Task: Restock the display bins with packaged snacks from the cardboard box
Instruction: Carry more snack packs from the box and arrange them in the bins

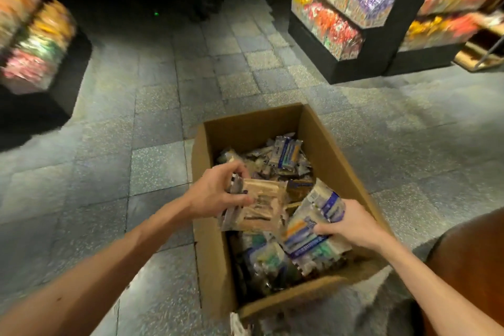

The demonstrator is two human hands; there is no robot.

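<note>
Both hands hold snack packets (260, 206) over the cardboard box (210, 254).

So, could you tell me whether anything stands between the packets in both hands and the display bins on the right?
Nothing visible does. The left hand holds tan snack packets and the right hand white-and-blue packets over the open brown cardboard box; only grey tiled floor lies between the box and the black tiered display bins.
</note>
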